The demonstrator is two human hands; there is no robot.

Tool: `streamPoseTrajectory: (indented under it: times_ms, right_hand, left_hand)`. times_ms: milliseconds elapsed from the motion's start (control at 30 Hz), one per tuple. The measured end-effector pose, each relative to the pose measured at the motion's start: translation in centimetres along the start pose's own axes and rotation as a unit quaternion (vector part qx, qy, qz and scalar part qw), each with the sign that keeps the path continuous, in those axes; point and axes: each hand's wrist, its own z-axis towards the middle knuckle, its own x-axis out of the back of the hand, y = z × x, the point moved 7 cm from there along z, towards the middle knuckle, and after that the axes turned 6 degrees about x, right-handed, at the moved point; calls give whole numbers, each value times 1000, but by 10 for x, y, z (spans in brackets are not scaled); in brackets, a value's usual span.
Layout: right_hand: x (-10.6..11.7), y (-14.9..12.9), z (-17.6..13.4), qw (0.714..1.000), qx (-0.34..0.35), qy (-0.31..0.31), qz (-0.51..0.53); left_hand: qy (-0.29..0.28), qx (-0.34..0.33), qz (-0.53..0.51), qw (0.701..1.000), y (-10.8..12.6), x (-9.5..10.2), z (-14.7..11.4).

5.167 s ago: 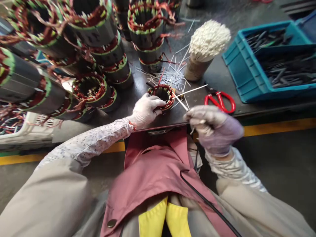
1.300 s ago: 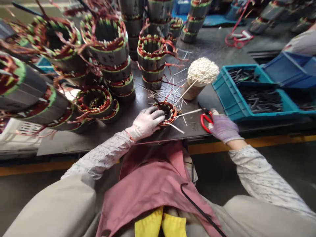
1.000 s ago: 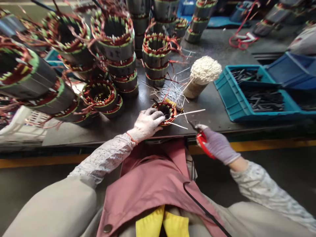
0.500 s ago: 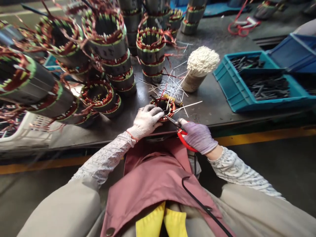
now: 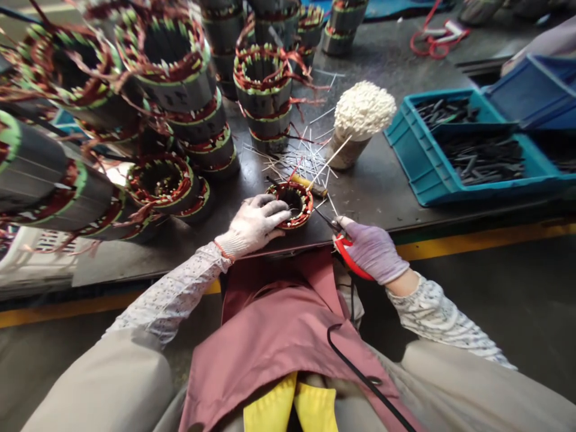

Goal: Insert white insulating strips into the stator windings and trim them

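Observation:
A small motor stator (image 5: 306, 217) with a red-and-green wound rim stands near the table's front edge. My left hand (image 5: 258, 225), in a whitish glove with darkened fingertips, grips its left side, fingers over the rim toward the bore. In my right hand (image 5: 373, 249), wearing a purple glove, are red-handled scissors (image 5: 348, 258). Their dark pointed tips lie just right of the stator's rim, apart from my left hand. Behind the stator is a tool with a yellowish handle (image 5: 303, 180). Thin white sticks (image 5: 297, 156) lie scattered beyond it.
Stacked wound stators (image 5: 265, 102) crowd the left and back. A holder (image 5: 346, 150) packed with white-tipped sticks stands behind right. Further right, a teal bin (image 5: 414, 165) holds black strips, beside a blue bin (image 5: 531, 90). Red cord (image 5: 432, 45) lies at the back.
The scissors have drawn back rightward from the stator's rim. Light sticks that jutted rightward across the stator no longer show there. My left hand stays on the stator; the whole view has shifted slightly.

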Motion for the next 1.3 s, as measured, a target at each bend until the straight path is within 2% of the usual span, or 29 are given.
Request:
streamPoseTrajectory:
  times_ms: [100, 167, 233, 333, 433, 500, 633, 733, 800, 867, 900, 967, 1000, 1100, 1167, 1233, 1300]
  right_hand:
    - [3, 15, 7, 999, -35, 4, 12]
    - [6, 18, 17, 999, -30, 9, 25]
    - [10, 16, 28, 999, -6, 15, 44]
    - [8, 12, 42, 998, 13, 0, 58]
    - [2, 10, 49, 997, 20, -22, 67]
    - [-2, 10, 53, 995, 30, -36, 88]
    - [-7, 12, 58, 992, 49, -55, 100]
    - [-4, 16, 53, 997, 39, -42, 56]
    - [0, 19, 41, 998, 26, -17, 47]
    - [6, 25, 27, 997, 10, 33, 69]
    - [8, 30, 19, 994, 1, 64, 89]
    - [8, 39, 8, 986, -16, 99, 130]
    - [7, 43, 4, 984, -24, 101, 146]
    - [4, 49, -4, 982, -38, 81, 168]
    - [5, 51, -7, 981, -42, 77, 173]
    - [6, 53, -9, 981, -44, 82, 173]
    - [4, 54, -10, 980, -39, 87, 172]
  left_hand:
    - [-28, -21, 35, 999, 10, 19, -4]
    - [-8, 0, 77, 997, 24, 33, -4]
    - [21, 27, 103, 994, 42, 36, 2]
    - [12, 54, 118, 991, 62, 13, 18]
    - [-3, 61, 138, 989, 64, -14, 32]
    - [-3, 40, 149, 988, 61, -22, 36]
    - [-9, 18, 142, 990, 56, -25, 36]
    - [-27, 43, 106, 993, 51, -24, 37]
    - [-41, 68, 44, 996, 43, -18, 36]
    - [-34, 101, -63, 992, 28, 1, 29]
    - [-16, 118, -119, 986, 19, 18, 22]
    - [40, 147, -189, 970, 4, 60, 2]
    - [71, 157, -193, 966, -2, 83, -10]
    - [144, 198, -91, 965, -17, 147, -44]
    - [171, 245, 22, 954, -34, 175, -61]
    - [167, 289, 121, 935, -58, 184, -70]
    - [133, 310, 184, 923, -81, 176, -72]
